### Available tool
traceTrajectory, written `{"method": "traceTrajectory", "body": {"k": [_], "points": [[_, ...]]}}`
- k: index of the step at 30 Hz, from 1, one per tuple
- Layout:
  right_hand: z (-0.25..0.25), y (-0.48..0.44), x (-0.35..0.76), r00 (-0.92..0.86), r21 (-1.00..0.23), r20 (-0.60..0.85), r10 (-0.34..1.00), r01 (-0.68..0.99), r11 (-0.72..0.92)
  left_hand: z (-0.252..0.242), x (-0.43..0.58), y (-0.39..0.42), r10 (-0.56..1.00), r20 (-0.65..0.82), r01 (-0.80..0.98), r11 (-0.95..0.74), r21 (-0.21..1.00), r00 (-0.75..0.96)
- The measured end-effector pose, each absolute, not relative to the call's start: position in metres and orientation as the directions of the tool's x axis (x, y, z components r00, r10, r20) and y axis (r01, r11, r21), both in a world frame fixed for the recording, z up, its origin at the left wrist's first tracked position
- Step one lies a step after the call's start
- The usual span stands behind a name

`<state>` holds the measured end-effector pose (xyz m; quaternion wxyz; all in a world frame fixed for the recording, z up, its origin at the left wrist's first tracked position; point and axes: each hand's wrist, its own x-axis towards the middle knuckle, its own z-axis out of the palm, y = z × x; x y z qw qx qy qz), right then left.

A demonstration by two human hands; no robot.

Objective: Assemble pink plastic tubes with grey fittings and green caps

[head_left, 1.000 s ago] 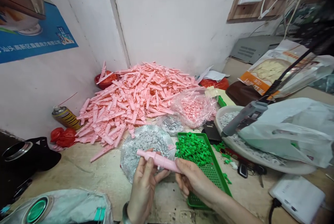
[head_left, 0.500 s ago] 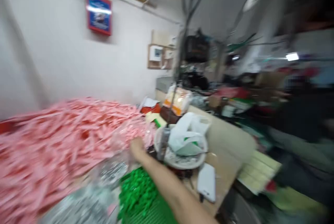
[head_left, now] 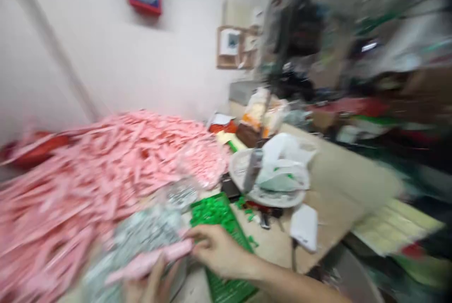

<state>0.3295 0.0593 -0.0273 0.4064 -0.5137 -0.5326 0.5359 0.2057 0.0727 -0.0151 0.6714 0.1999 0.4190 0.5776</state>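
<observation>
In the near part of the scene, left of the green tray, a pink tube slants from near left to far right, narrow end pointing left. It looks pale, plain and stepped in width, edges smeared. The right hand pinches its thicker end; the left hand meets its middle, too blurred to tell whether clamped.

Worn on the head, the camera looked forward and down across the table, and what a wide sweep it took! Nearest came the hands, right hand and left hand, low in view, the left cut by the bottom edge; beyond the pink pile rose the wall, while rightward the room blurred away.
</observation>
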Motion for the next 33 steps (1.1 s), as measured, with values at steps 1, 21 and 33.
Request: {"method": "traceTrajectory", "body": {"k": [1, 21, 33], "points": [[-0.027, 0.052, 0.331, -0.127, -0.992, -0.125, 0.984, -0.006, -0.127, -0.018, 0.19, 0.06, 0.937, -0.34, -0.599, 0.224, 0.769, -0.086], [-0.035, 0.039, 0.356, -0.149, -0.936, 0.04, 0.988, 0.341, 0.089, -0.021, 0.174, 0.026, 0.951, -0.282, -0.415, 0.207, 0.886, -0.125], [-0.057, 0.064, 0.385, -0.195, -0.353, 0.464, 0.864, 0.854, 0.382, -0.021, 0.188, 0.025, 0.809, -0.555, -0.681, 0.517, 0.519, 0.191]]}}
